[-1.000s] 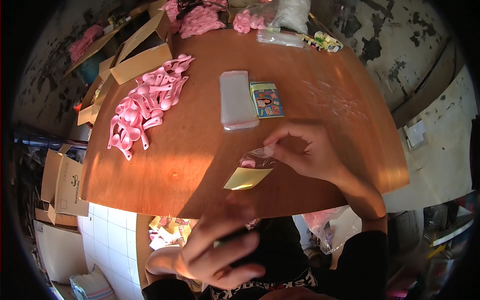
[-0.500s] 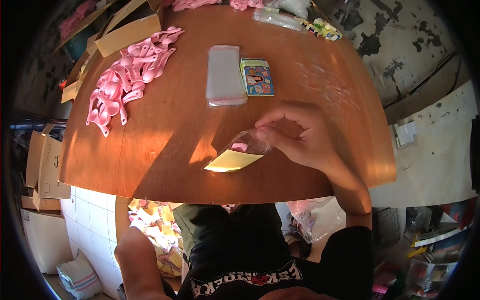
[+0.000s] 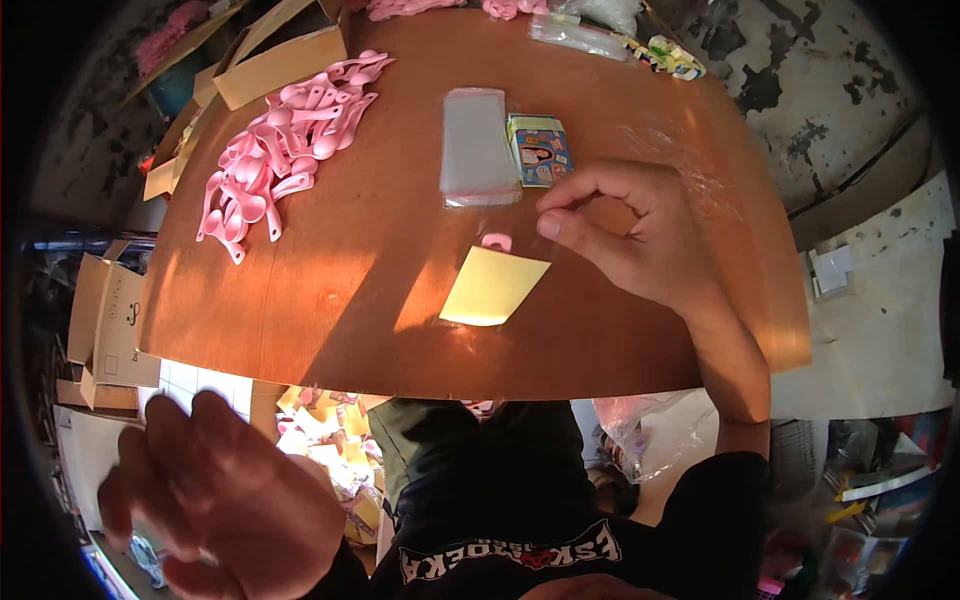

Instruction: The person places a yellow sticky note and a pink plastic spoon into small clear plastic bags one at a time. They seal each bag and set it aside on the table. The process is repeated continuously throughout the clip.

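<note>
Over the right of the table, my right hand (image 3: 650, 240) is closed in a pinch of thumb and index finger, in line with the top of a small clear plastic bag. The bag's clear film barely shows here. Inside are a pale yellow card (image 3: 495, 288) and a pink spoon, whose handle end (image 3: 497, 242) sticks up above the card. At the lower left, below the table edge, my left hand (image 3: 225, 490) is raised, blurred, with loosely curled fingers apart and nothing seen in it.
Pink spoons (image 3: 265, 165) lie heaped at the table's left. A stack of clear bags (image 3: 475, 150) is beside printed cards (image 3: 540, 150). An open cardboard box (image 3: 285, 65) stands at the far left. Packed yellow-card bags (image 3: 335, 430) fill a container below the table.
My left hand has risen into view from the lower left. The yellow card has swung more upright, showing more of its face. The whole view has shifted slightly.
</note>
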Motion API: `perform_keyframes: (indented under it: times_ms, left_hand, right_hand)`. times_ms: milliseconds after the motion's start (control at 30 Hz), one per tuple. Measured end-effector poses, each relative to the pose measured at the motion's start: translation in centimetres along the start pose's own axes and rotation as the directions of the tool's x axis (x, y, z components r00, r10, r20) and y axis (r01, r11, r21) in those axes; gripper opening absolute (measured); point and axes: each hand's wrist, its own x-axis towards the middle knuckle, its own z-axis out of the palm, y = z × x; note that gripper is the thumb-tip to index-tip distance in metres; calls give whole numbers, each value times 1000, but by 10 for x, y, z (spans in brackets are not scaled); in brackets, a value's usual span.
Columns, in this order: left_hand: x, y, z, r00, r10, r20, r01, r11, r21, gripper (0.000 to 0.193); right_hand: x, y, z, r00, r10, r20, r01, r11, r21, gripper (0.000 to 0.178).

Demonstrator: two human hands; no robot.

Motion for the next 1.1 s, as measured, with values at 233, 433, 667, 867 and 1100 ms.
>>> perform_keyframes:
  times_ms: [233, 433, 667, 867, 1100]
  left_hand:
    - [32, -117, -53, 873, -482, 78, 385, 777, 498, 50]
    - [37, -166, -46, 797, -492, 351, 111, 690, 716, 49]
    - [33, -180, -64, 609, -760, 226, 613, 632, 474, 20]
    - [22, -194, -72, 639, -744, 198, 622, 650, 436, 18]
    - [20, -195, -80, 573, -811, 118, 739, 573, 355, 25]
  right_hand:
    - [25, 1, -13, 999, 51, 0, -50, 992, 114, 7]
    - [25, -1, -4, 996, 88, 12, -89, 995, 54, 9]
    - [13, 17, 17, 903, 429, 9, -361, 747, 559, 26]
    - [-16, 47, 42, 892, 450, 55, -399, 723, 564, 24]
    - [-23, 63, 48, 868, 494, 45, -400, 644, 652, 20]
